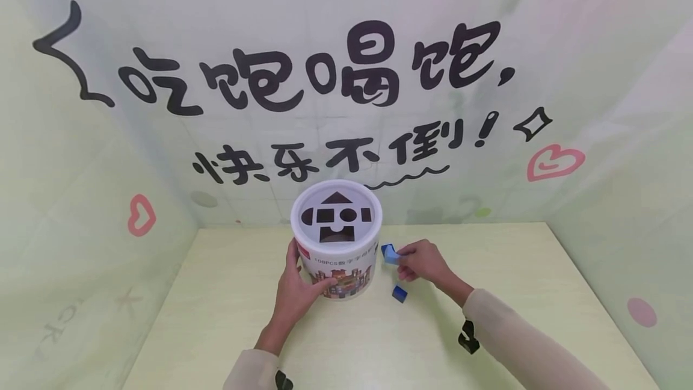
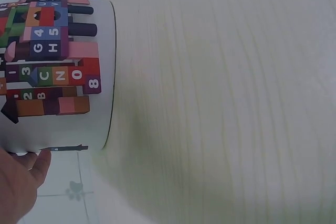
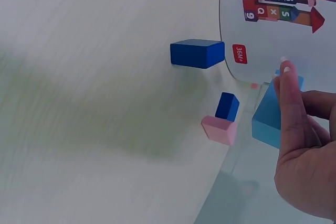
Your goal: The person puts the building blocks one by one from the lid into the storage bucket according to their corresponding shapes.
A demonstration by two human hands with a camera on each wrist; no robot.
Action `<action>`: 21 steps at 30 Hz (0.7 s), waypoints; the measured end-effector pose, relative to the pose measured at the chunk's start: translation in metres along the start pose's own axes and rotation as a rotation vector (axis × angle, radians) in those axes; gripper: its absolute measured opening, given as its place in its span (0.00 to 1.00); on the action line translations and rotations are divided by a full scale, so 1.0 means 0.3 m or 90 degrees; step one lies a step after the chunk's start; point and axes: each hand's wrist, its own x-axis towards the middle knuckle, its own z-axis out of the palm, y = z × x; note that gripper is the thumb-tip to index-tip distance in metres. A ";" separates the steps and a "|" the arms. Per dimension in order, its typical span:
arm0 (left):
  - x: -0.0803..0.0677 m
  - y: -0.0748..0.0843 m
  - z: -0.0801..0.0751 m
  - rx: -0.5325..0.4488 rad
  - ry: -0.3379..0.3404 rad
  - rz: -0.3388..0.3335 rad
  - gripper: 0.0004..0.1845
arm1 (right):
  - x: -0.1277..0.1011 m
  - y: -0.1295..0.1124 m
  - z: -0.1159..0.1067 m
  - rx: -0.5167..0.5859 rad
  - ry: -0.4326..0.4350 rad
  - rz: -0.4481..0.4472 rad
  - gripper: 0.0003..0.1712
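Note:
A white toy-block bucket [image 1: 341,257] stands upright, its lid [image 1: 338,188] cut with shaped holes. My left hand [image 1: 296,294] grips the bucket's left side, thumb across the front; the left wrist view shows only part of this hand [image 2: 21,187] at its lower left. To the right of the bucket, my right hand [image 1: 425,262] pinches a light blue block [image 3: 268,119] between thumb and fingers. Below that hand, a dark blue block [image 1: 399,294] lies on the table. Farther back, another dark blue block [image 3: 228,106] touches a pink block [image 3: 219,129].
The pale wooden table [image 1: 216,318] meets a printed backdrop [image 1: 260,11] with black lettering behind the bucket. Side walls [image 1: 81,197] of the same print rise at left and right.

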 end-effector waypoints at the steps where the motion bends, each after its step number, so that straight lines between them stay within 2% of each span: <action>1: -0.001 0.000 -0.001 -0.001 0.000 0.000 0.67 | -0.004 -0.005 -0.003 -0.005 -0.006 -0.003 0.13; 9: 0.005 -0.010 -0.001 0.001 -0.002 0.001 0.66 | -0.052 -0.062 -0.031 -0.089 -0.033 -0.035 0.11; 21: 0.000 -0.010 0.000 -0.003 0.001 0.003 0.66 | -0.110 -0.132 -0.084 -0.123 -0.097 -0.095 0.12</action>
